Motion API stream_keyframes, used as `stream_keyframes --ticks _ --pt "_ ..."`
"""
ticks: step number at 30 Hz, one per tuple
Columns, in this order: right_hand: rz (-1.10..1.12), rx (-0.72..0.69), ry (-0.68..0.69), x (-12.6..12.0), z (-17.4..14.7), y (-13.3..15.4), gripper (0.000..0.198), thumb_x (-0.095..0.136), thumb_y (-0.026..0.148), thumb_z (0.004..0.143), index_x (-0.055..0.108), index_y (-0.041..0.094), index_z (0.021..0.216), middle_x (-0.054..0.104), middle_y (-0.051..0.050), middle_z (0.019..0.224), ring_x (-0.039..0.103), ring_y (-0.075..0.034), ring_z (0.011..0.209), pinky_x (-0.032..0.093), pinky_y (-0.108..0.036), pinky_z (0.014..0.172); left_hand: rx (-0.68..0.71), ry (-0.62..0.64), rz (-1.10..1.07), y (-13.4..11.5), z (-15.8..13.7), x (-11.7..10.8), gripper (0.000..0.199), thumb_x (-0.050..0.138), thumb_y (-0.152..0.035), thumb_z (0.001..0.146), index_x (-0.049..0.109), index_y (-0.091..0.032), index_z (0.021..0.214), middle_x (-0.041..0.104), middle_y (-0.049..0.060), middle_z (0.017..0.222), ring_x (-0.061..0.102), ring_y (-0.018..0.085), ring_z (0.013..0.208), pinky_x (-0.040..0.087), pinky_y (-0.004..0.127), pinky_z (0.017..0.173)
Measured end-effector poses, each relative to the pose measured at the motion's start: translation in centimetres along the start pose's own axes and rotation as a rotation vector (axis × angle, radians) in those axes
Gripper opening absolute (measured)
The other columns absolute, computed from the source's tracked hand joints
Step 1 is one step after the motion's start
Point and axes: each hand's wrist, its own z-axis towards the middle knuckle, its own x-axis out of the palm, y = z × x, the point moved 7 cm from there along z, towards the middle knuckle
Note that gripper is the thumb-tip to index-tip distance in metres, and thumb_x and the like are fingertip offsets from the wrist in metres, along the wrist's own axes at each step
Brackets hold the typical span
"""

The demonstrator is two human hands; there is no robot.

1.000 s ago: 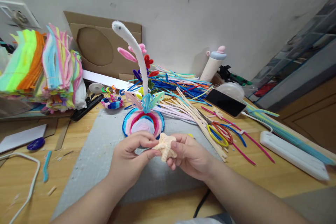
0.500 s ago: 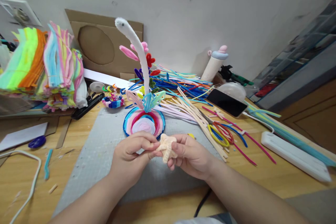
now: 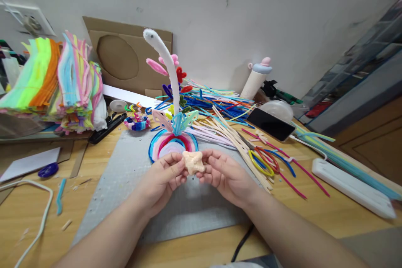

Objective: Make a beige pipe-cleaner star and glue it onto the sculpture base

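Between my two hands is a cream-coloured, star-shaped piece [image 3: 193,163] that looks fuzzy, like pipe cleaner. My left hand [image 3: 166,176] pinches its left side between thumb and fingers. On the opposite side, the fingers of my right hand [image 3: 221,173] close on its right points. Just behind stands a pipe-cleaner ornament with a round striped base [image 3: 155,147], pastel loops [image 3: 182,122] and a tall white curved stem [image 3: 171,71]. Part of the base is hidden by the star and my hands. Under everything lies a grey cutting mat [image 3: 125,184].
Scissors [image 3: 262,161] rest on cream pipe cleaners [image 3: 232,138] at right, near a phone [image 3: 271,123] and a white power strip [image 3: 351,186]. Bundled pipe cleaners [image 3: 40,75] stand at left beside cut cardboard [image 3: 150,50]. A white bottle [image 3: 256,79] leans by the wall.
The star has turned in my fingers and shifted slightly up and left. My left hand has changed its hold, now gripping with its palm more toward me. The camera view has shifted slightly.
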Motion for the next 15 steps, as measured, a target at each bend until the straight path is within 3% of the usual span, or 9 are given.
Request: stream_keyframes --ticks 3,8,15 --pt "-0.054 -0.029 -0.009 -0.2 0.1 0.1 0.027 0.076 0.027 0.072 0.065 0.015 0.095 0.069 -0.004 0.086 0.064 -0.010 0.070 0.050 -0.020 0.062 -0.001 0.030 -0.018 0.0 -0.1 0.3 0.017 0.074 -0.019 0.073 0.063 -0.015 0.086 0.066 0.002 0.078 0.060 0.008 0.066 0.048 0.018 0.063" --pt "-0.222 -0.049 -0.060 -0.7 0.1 -0.1 0.024 0.074 0.032 0.074 0.069 0.013 0.087 0.065 -0.001 0.069 0.052 -0.006 0.054 0.041 -0.017 0.051 0.007 0.118 0.070 -0.1 -0.4 1.4 0.023 0.076 -0.022 0.069 0.063 -0.016 0.087 0.065 0.003 0.081 0.059 0.012 0.071 0.045 0.021 0.065" --pt "-0.245 -0.097 -0.098 -0.8 0.0 0.2 0.026 0.078 0.034 0.069 0.068 0.017 0.086 0.064 0.000 0.070 0.053 -0.009 0.057 0.039 -0.019 0.050 0.044 0.040 0.240 -0.5 -0.5 1.3 0.022 0.077 -0.031 0.066 0.063 -0.014 0.071 0.061 0.001 0.068 0.051 0.011 0.062 0.038 0.021 0.058"
